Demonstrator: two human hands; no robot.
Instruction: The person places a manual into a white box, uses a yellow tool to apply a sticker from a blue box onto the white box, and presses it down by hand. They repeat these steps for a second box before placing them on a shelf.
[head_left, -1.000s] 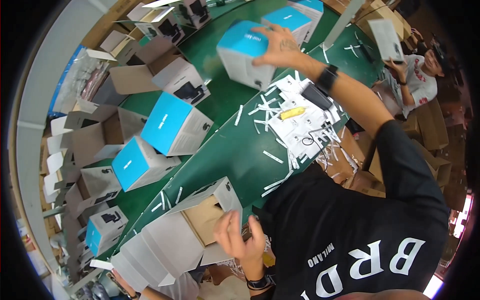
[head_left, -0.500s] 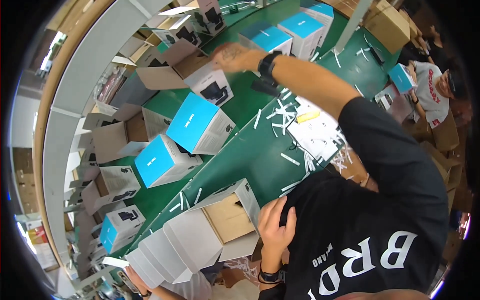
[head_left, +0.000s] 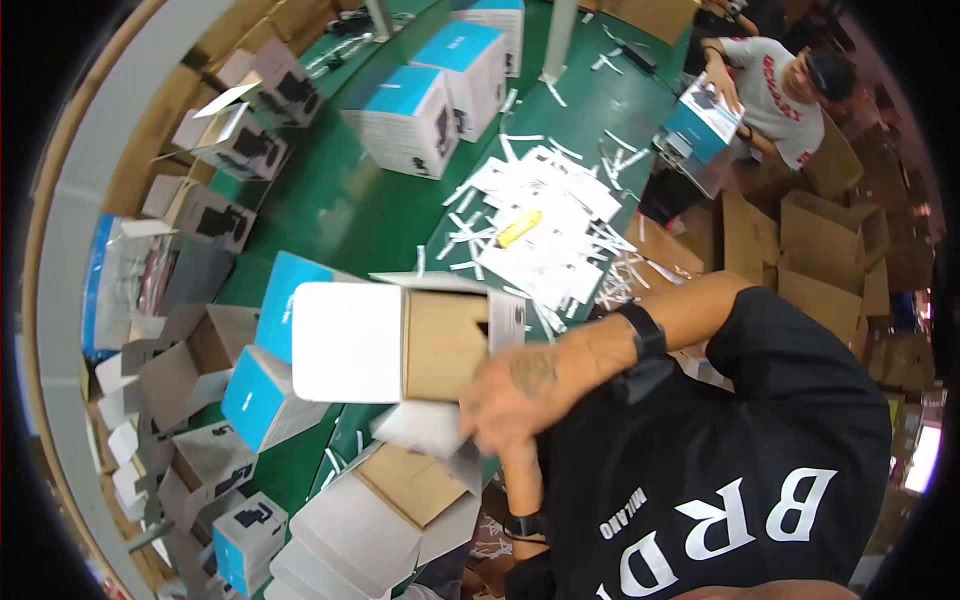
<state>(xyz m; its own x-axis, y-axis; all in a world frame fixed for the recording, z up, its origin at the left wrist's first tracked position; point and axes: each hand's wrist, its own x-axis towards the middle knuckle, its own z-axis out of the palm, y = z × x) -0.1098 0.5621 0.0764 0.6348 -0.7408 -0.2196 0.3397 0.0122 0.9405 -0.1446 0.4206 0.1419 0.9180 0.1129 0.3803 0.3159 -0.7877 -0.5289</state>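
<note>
An open white box [head_left: 507, 318] with a brown cardboard insert [head_left: 445, 350] stands before me, its broad white flap [head_left: 348, 342] spread to the left. My right hand [head_left: 512, 398], blurred, is at the box's near corner, fingers curled down by a small smeared flap [head_left: 420, 428]. Most of my left hand [head_left: 520, 465] is hidden behind the right one; its fingers do not show. Below it, a second open white box [head_left: 340, 510] with a brown insert lies tilted, flaps toward the lower left.
Blue-topped boxes [head_left: 262, 400] stand left, others [head_left: 458, 50] at the back. More open boxes [head_left: 190, 365] line the left side. Paper sheets, white strips and a yellow object [head_left: 519, 228] lie on the green table [head_left: 320, 190]. Right, another person [head_left: 775, 95] holds a blue-and-white box [head_left: 700, 125].
My right hand has come back from the far boxes to my front, and an open box now stands there. The view has turned. The other open box appears lower.
</note>
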